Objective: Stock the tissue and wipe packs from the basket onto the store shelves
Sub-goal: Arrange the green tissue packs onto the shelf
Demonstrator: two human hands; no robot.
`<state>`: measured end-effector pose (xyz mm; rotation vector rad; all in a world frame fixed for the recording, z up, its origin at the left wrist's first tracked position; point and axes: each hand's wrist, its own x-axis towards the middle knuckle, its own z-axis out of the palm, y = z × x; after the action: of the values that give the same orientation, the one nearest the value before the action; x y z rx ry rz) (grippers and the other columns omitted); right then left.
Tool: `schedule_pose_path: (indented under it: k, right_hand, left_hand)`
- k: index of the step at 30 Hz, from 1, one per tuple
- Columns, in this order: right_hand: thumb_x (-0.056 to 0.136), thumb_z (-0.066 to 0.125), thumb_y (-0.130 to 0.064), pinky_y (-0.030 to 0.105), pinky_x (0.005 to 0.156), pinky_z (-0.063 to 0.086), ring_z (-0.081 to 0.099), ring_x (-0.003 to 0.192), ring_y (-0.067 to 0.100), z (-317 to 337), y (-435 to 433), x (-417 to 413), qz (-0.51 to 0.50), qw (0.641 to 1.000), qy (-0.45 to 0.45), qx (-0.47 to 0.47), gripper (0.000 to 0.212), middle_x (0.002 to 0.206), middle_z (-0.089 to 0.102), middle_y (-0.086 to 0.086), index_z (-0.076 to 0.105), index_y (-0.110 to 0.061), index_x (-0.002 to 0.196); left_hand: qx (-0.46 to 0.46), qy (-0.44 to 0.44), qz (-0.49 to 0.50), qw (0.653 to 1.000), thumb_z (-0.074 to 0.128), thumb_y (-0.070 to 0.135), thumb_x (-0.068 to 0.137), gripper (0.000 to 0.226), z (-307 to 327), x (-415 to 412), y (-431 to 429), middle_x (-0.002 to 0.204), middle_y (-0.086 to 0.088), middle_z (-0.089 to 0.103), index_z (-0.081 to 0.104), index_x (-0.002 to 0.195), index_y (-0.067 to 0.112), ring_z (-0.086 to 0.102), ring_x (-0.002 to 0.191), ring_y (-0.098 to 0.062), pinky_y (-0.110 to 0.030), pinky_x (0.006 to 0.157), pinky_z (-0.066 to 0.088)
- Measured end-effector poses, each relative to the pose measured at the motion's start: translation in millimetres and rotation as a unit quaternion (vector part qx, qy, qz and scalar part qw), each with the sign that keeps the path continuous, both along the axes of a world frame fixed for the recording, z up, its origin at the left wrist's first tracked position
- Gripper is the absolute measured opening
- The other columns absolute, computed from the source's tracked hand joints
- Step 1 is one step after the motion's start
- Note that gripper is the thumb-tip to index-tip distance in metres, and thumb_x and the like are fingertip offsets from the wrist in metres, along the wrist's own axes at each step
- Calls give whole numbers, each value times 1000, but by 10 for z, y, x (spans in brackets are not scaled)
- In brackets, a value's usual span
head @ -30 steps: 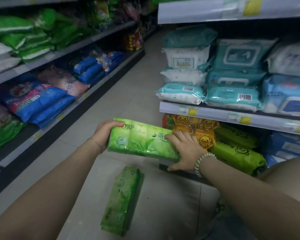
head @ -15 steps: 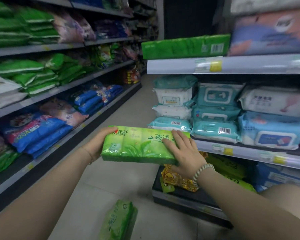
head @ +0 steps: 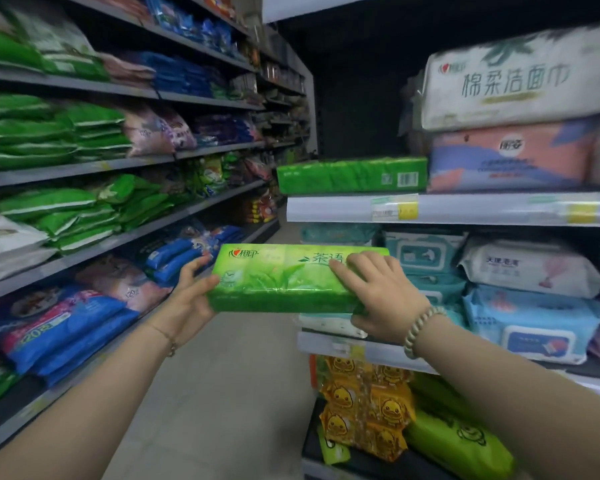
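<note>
The green tissue pack [head: 291, 278] is held level in mid-air at the end of the right-hand shelving, in front of the row of wipe packs and below the shelf above them. It is a long multipack with its printed face towards the camera. The left hand [head: 187, 303] grips its left end, thumb on the front face and fingers curled round the back. The right hand [head: 381, 296] clamps the right end, fingers spread over the face and the thumb tucked under the lower edge. So both hands are closed on the one pack, one at each end. A beaded bracelet [head: 420, 327] sits on the right wrist. Above the held pack, a second green pack [head: 352, 175] lies flat at the left end of the upper shelf [head: 465, 209], just beside a pink and blue pack [head: 510, 157] with a white pack [head: 520, 77] stacked on it. Behind the right hand are teal wipe packs [head: 426, 252], a white wipe pack [head: 530, 268] and a light blue wipe pack [head: 534, 323] — all on the middle shelf. Lower down stand yellow duck-printed packs [head: 364, 407] next to a lime green bag [head: 461, 441]. Across the grey floor [head: 222, 393], the facing shelves carry green bags [head: 49, 133] and blue bags [head: 59, 327].
</note>
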<state>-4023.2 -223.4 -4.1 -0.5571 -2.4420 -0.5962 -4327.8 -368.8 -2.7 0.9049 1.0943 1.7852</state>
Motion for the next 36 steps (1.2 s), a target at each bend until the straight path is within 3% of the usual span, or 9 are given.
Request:
schedule_pose_path:
  k: [3,10,14,18,20,23,27,33,36]
  right_hand:
    - [55,81,-27,49,83,50,54,104,31,263,19,28,18,999,-6,40,79,112,56,7,50,-15,127]
    - [55,78,-27,41,77,50,61,100,29,731,85,124,15,996,5,92,73,110,64,6,50,-13,120]
    - [52,78,-24,42,76,51,62,104,30,886,62,141,25,992,40,118,72,113,65,10,47,-11,116]
    - [54,79,-21,42,76,47,60,102,32,1039,110,160,2,981,94,168,65,114,62,12,57,-10,114]
    - [54,76,-17,41,74,43,56,97,33,1095,153,149,-16,973,134,188,61,111,60,14,61,-9,113]
    - [57,72,-10,41,73,40,55,92,34,1112,198,73,-29,963,163,214,58,106,59,14,63,-7,114]
    - [67,70,-7,43,76,39,53,96,33,1116,242,-33,-33,953,173,245,53,109,60,12,62,-6,120]
    - [61,71,-1,43,81,33,47,99,32,1111,376,-31,-56,952,190,234,65,113,58,13,56,-13,124]
    - [55,71,3,45,82,34,49,99,34,1078,494,52,-60,957,174,226,64,112,58,15,56,-16,114]
  left_hand:
    - [11,42,-34,998,101,30,28,122,171,75,-13,114,-5,72,42,135,28,71,96,-25,-41,74,60]
    - [17,93,-43,995,101,13,25,125,519,91,66,122,-5,67,49,138,26,69,103,-27,-41,83,59]
    - [58,103,-7,993,87,-1,52,100,802,145,161,123,-10,64,47,141,17,69,102,-23,-38,77,60]
    - [91,111,-17,990,100,16,36,105,1036,152,288,115,-6,71,57,131,20,69,104,-23,-37,77,59]
    - [91,106,-5,990,94,12,52,88,1102,144,400,123,-8,67,58,131,19,66,111,-25,-39,81,59]
    - [100,86,23,991,69,2,77,62,1158,157,587,131,-11,63,54,135,15,62,119,-26,-41,93,55]
    - [124,45,45,990,56,-2,92,29,1208,223,786,116,-7,70,63,115,13,63,116,-24,-31,83,58]
    - [137,31,62,988,55,-4,94,33,1225,288,1016,127,-12,64,56,124,7,64,115,-24,-31,78,59]
    - [120,43,85,988,61,-4,91,44,1181,328,1134,130,-14,62,52,133,7,65,113,-25,-32,79,59]
